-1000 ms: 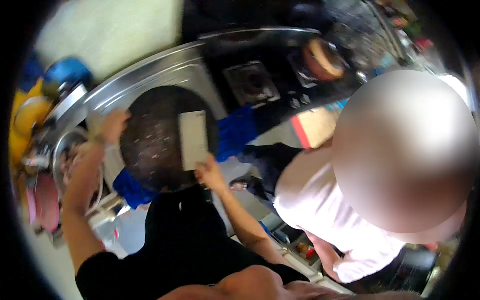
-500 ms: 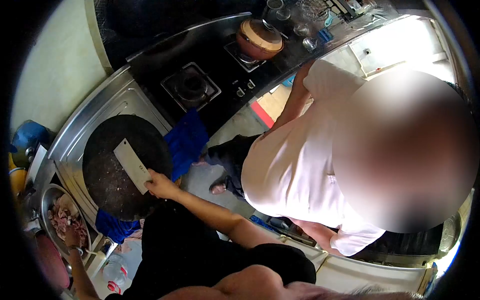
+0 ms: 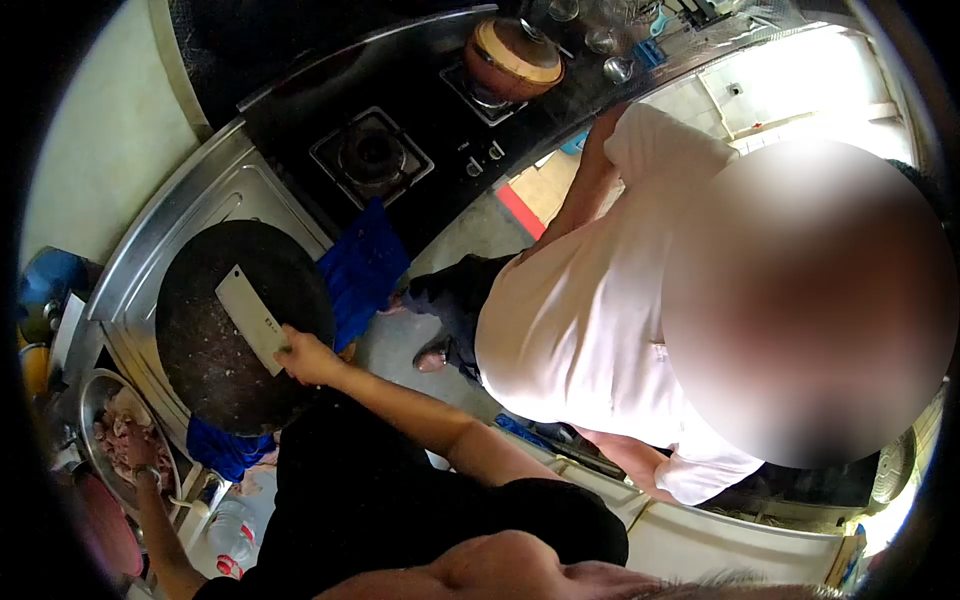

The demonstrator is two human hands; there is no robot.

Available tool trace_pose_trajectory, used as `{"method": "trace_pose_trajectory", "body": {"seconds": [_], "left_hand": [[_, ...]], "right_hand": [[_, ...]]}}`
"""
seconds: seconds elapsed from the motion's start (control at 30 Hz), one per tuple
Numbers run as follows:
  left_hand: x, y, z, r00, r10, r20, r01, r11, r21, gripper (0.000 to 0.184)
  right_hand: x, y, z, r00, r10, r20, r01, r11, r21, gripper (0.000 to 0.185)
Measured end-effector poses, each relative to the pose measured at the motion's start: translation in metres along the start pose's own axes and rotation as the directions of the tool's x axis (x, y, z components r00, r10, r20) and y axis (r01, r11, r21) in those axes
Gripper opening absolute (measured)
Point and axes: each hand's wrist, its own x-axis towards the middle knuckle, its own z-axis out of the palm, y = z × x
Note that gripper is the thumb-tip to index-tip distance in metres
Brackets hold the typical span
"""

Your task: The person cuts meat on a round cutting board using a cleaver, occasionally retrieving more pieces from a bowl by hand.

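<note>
My right hand (image 3: 306,358) is closed around the handle of a cleaver (image 3: 247,318). The broad blade lies over a round, dark chopping board (image 3: 205,375) dotted with pale scraps. At the lower left, my left hand (image 3: 141,456) reaches into a metal bowl (image 3: 91,398) of raw cut meat (image 3: 116,412). Its fingers are among the pieces and blend with them, so their grip is hidden.
Beyond the board stand a gas burner (image 3: 372,157) and a lidded clay pot (image 3: 512,68). Blue cloths (image 3: 365,262) hang beside the board. A person in a white shirt (image 3: 575,340) stands close on the right. A plastic bottle (image 3: 231,535) is below the bowl.
My left hand has pushed farther into the meat in the bowl. The right hand keeps the cleaver over the board almost unchanged. The whole view has shifted slightly.
</note>
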Motion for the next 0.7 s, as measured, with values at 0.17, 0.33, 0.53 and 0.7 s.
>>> {"method": "trace_pose_trajectory", "body": {"seconds": [0.17, 0.33, 0.53, 0.7], "left_hand": [[0.002, 0.011, 0.001, 1.000, -0.014, 0.008, 0.014, 1.000, -0.009, 0.054], [0.001, 0.010, 0.011, 0.999, -0.021, 0.024, 0.022, 0.999, -0.029, 0.055], [-0.015, 0.003, 0.014, 0.999, -0.034, 0.037, 0.035, 0.999, -0.033, 0.057], [-0.025, 0.012, 0.015, 0.998, -0.050, 0.025, 0.051, 0.997, -0.063, 0.058]], "right_hand": [[-0.003, -0.012, -0.006, 0.998, -0.035, 0.047, 0.041, 0.989, -0.140, 0.065], [0.005, 0.010, 0.001, 0.995, -0.096, -0.008, 0.092, 0.976, -0.200, 0.066], [-0.002, -0.012, -0.006, 0.998, -0.016, 0.061, 0.029, 0.976, -0.218, 0.058], [0.022, 0.046, 0.013, 0.939, -0.333, -0.089, 0.271, 0.873, -0.406, 0.045]]}}
